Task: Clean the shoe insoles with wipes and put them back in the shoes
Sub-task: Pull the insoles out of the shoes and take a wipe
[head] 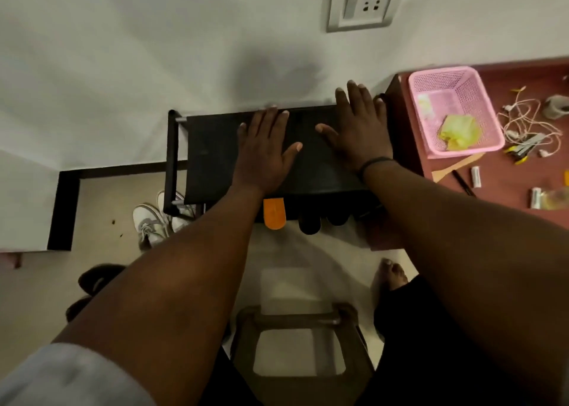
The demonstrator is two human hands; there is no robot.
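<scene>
Both my hands lie flat, fingers straight, on the black top shelf of a shoe rack point(212, 156) that stands against the white wall. My left hand point(264, 150) rests near the shelf's middle; my right hand point(358, 128) rests toward its right end, fingertips reaching the wall edge. Neither hand holds anything. Under the shelf's front edge an orange shoe tip or insole point(274, 216) sticks out beside dark shoe toes point(309, 222). A pair of white sneakers point(151, 221) sits on the floor at the rack's left. No wipes are identifiable.
A reddish table point(498, 187) at the right carries a pink basket point(462, 97) with yellow-green cloth inside, tangled cables point(523, 122) and small items. A brown stool point(301, 341) stands below me, my bare foot point(394, 274) beside it. Dark shoes point(92, 279) lie at lower left.
</scene>
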